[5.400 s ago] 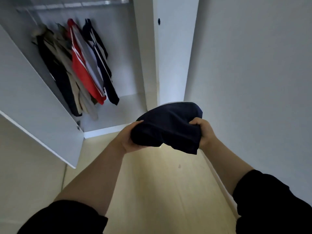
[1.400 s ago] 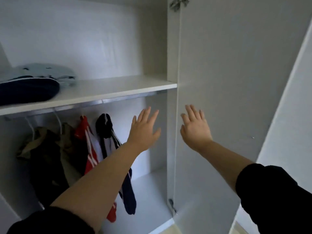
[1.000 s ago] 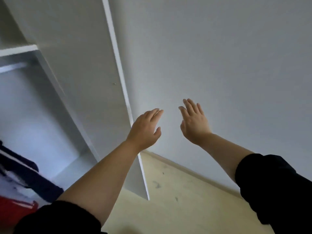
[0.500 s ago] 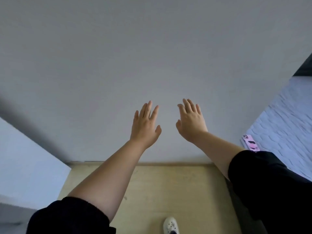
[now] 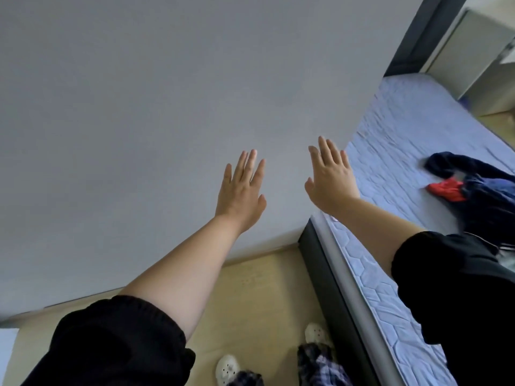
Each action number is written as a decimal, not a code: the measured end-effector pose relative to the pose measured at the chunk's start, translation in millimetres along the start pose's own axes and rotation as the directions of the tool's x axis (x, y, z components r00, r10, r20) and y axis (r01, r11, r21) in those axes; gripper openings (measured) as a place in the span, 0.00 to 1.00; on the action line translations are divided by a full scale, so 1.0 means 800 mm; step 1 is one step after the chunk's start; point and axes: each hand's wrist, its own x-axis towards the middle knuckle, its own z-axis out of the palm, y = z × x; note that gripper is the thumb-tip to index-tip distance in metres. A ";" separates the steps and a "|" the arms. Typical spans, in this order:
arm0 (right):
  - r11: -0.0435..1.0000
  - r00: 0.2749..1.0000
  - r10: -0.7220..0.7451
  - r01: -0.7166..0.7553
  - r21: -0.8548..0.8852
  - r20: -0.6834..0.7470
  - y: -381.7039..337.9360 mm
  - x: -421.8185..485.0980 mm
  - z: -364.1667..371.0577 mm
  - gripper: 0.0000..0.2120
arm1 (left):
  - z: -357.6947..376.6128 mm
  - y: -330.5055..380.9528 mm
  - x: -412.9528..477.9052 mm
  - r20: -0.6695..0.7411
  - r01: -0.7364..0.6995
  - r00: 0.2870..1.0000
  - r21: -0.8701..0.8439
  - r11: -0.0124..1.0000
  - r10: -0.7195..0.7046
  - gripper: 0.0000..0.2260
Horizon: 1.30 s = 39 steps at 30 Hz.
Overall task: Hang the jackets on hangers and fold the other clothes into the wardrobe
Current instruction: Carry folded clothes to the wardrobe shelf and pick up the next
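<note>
My left hand (image 5: 242, 190) and my right hand (image 5: 330, 179) are both raised in front of me with straight fingers, holding nothing. To the right, a heap of dark navy clothes (image 5: 482, 196) with a red piece (image 5: 444, 189) lies on the bed's pale blue mattress (image 5: 390, 151), well to the right of my right hand. The wardrobe is out of view.
A plain grey wall (image 5: 139, 107) fills the view ahead. The bed's dark frame (image 5: 328, 271) runs along the right beside the wooden floor (image 5: 259, 296). My feet in white clogs (image 5: 227, 369) stand near the frame. A white cabinet (image 5: 473, 57) stands beyond the bed.
I put the folded dark garment on the wardrobe shelf and let go. My view has since swung right, from the wardrobe past the wall to the bed; both hands stay raised and empty.
</note>
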 end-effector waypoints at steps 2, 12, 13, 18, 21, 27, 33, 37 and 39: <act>1.000 1.000 0.010 -0.010 0.003 0.010 0.042 0.013 0.004 0.32 | 0.015 0.036 0.028 0.016 0.005 1.000 -0.008 1.000 -0.005 0.31; 0.999 0.993 0.025 -0.030 0.045 0.113 0.253 0.074 0.089 0.33 | 0.113 0.214 0.173 -0.089 -0.064 0.995 -0.142 0.988 0.051 0.31; 0.998 0.991 0.036 -0.042 0.047 0.129 0.271 0.072 0.103 0.32 | 0.129 0.229 0.182 -0.099 -0.083 0.993 -0.158 0.984 0.068 0.31; 0.997 0.984 0.056 -0.063 0.036 0.169 0.340 0.059 0.191 0.33 | 0.215 0.287 0.206 -0.122 -0.165 0.983 -0.233 0.959 0.139 0.27; 0.995 0.986 0.082 -0.089 0.042 0.145 0.369 0.050 0.253 0.32 | 0.275 0.311 0.214 -0.141 -0.192 0.976 -0.222 0.956 0.163 0.28; 0.991 0.985 0.115 -0.123 0.056 0.129 0.413 0.016 0.397 0.31 | 0.417 0.344 0.207 -0.136 -0.071 0.990 -0.273 0.959 0.035 0.32; 0.982 0.983 0.150 -0.161 0.101 0.105 0.456 -0.015 0.513 0.31 | 0.532 0.379 0.206 0.018 -0.023 1.000 -0.091 0.996 0.025 0.31; 0.977 0.983 0.169 -0.177 0.117 0.072 0.511 -0.039 0.552 0.32 | 0.568 0.429 0.224 0.035 -0.076 0.996 -0.015 0.997 0.076 0.32; 0.979 0.985 0.158 -0.166 0.115 0.073 0.543 -0.051 0.559 0.32 | 0.580 0.463 0.224 0.028 -0.073 0.997 -0.011 0.997 0.073 0.32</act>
